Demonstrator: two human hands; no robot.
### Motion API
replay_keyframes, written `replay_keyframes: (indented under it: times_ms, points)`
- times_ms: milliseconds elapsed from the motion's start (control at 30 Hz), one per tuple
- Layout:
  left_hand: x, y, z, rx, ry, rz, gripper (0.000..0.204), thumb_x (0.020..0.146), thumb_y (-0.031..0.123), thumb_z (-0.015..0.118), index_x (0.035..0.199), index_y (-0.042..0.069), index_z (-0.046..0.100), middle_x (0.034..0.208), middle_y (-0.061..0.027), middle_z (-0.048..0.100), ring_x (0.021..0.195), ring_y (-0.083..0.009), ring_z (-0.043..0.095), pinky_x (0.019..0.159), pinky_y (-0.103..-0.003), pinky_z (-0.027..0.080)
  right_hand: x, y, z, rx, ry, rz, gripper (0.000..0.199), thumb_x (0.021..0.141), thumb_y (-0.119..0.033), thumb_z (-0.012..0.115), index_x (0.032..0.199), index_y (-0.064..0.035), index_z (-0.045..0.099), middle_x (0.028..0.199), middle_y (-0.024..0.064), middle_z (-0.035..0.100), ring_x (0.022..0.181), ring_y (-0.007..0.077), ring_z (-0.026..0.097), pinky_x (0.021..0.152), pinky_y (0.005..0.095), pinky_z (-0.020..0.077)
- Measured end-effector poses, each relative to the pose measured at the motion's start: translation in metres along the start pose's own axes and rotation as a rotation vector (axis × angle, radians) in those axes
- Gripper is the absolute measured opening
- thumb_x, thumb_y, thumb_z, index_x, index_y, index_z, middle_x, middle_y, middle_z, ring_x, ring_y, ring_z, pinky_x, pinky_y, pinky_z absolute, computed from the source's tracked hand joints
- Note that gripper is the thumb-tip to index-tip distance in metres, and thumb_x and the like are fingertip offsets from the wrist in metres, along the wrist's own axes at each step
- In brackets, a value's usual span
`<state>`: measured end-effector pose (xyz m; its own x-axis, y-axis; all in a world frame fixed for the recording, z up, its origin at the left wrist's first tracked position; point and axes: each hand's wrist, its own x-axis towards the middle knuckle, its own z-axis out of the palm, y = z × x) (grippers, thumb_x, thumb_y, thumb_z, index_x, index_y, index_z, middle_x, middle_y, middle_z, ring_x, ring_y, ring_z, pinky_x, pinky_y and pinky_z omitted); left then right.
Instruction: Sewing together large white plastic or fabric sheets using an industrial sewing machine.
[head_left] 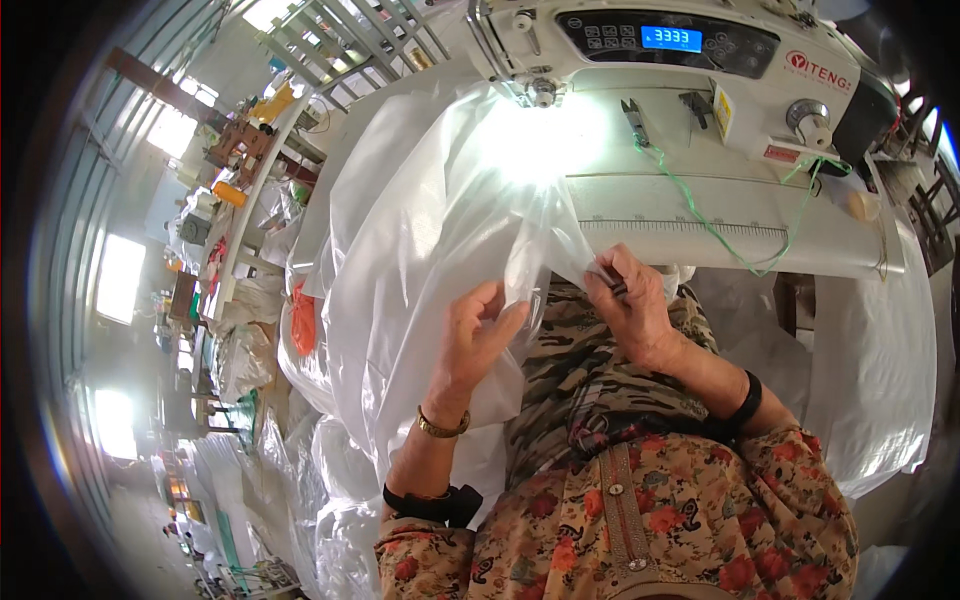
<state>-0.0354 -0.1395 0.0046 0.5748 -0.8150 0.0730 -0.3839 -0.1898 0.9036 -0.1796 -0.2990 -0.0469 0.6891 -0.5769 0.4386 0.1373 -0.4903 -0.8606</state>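
Clear sheet (400, 240) runs from under the lit sewing machine (660, 50) head, over the table edge and down the person's left side. Left hand (478, 335) is half-curled against a fold; can't tell if it's gripping. Right hand (637, 310) pinches the sheet's right edge, small dark item in its fingers, unclear what. Snips (633, 122) and green thread (688, 200) lie on the table (640, 190), right of the needle area.

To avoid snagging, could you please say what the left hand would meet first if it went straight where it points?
The left hand would probably first meet the glossy, translucent white sheeting at its fingertips, though depth is unclear.
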Motion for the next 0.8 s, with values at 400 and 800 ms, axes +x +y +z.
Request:
replay_keyframes:
  times_ms: [400,800]
  points:
    - [-0.003,0.022,0.021,0.353,0.094,0.307,0.012,0.078,-0.001,0.059,0.074,0.001,0.048,0.060,-0.0154,0.044,0.060,-0.0364,0.046,0.068,-0.041,0.041,0.021,-0.021,0.021,-0.050,-0.028,-0.202,0.018,0.084,-0.001,0.068,0.098,-0.0046,0.057,0.082,0.0116,0.062,0.073,0.0311,0.061,0.069,0.0390,0.0483]
    - [-0.007,0.004,0.025,0.363,0.133,0.319,0.009,0.080,0.003,0.061,0.088,0.000,0.060,0.065,-0.0124,0.053,0.062,-0.0317,0.052,0.072,-0.039,0.043,0.022,-0.029,0.025,-0.227,-0.010,-0.342,0.021,0.081,-0.004,0.071,0.099,-0.0062,0.062,0.079,0.0072,0.060,0.074,0.0281,0.060,0.074,0.0385,0.0451]
